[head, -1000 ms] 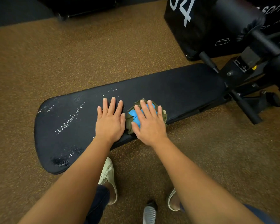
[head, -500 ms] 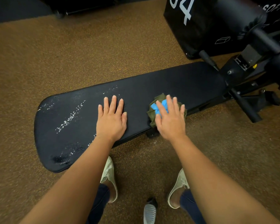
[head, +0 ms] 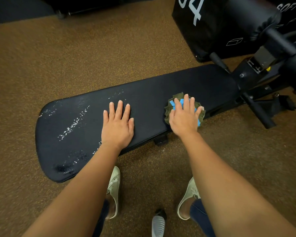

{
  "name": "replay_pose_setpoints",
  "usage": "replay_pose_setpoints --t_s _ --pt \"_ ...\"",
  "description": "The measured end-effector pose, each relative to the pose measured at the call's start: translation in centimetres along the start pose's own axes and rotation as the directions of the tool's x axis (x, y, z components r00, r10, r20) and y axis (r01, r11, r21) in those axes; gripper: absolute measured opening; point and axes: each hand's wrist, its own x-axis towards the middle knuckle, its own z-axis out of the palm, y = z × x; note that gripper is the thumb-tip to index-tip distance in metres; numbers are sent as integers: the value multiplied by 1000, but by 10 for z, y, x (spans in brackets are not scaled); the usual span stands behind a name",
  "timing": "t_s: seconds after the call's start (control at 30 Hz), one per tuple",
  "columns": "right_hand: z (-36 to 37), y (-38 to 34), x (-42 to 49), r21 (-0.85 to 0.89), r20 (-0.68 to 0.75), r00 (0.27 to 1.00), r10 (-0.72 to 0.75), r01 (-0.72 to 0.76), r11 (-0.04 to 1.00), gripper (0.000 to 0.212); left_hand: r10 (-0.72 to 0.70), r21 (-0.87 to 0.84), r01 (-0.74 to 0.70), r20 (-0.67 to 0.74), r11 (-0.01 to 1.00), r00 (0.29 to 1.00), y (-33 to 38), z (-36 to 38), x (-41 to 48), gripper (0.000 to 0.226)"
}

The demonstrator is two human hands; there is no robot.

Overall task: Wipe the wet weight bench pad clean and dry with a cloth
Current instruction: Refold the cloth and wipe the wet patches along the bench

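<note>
right hand (head: 184,117) presses cloth (head: 171,106) on bench pad (head: 152,98).

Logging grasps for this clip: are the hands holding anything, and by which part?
Nothing is gripped: right hand presses flat on the cloth; left hand lies flat on the pad.

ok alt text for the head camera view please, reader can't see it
Seen from above, a person's right hand presses a green and blue cloth flat on a black weight bench pad, toward its right end. The left hand rests flat on the pad's middle, and water droplets glisten on its left part.
</note>
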Motion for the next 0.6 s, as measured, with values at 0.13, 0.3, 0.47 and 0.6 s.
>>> replay_pose_setpoints --t_s 0.13,0.3,0.47,0.6 --pt "4 -9 -11 -24 7 972 -235 235 972 53 -3 2 3 -3 1000 1000 -1 1 0 56" --pt "-2 21 9 -65 -13 987 -158 157 985 54 5 5 -5 -1 1000 1000 -2 1 0 56" --pt "5 -24 -9 1 -42 997 -63 63 998 58 5 4 -5 -13 1000 1000 -1 2 1 56" --pt "6 -5 -26 11 -52 947 -317 318 948 56 12 -5 -12 -21 1000 1000 -3 3 1 55"
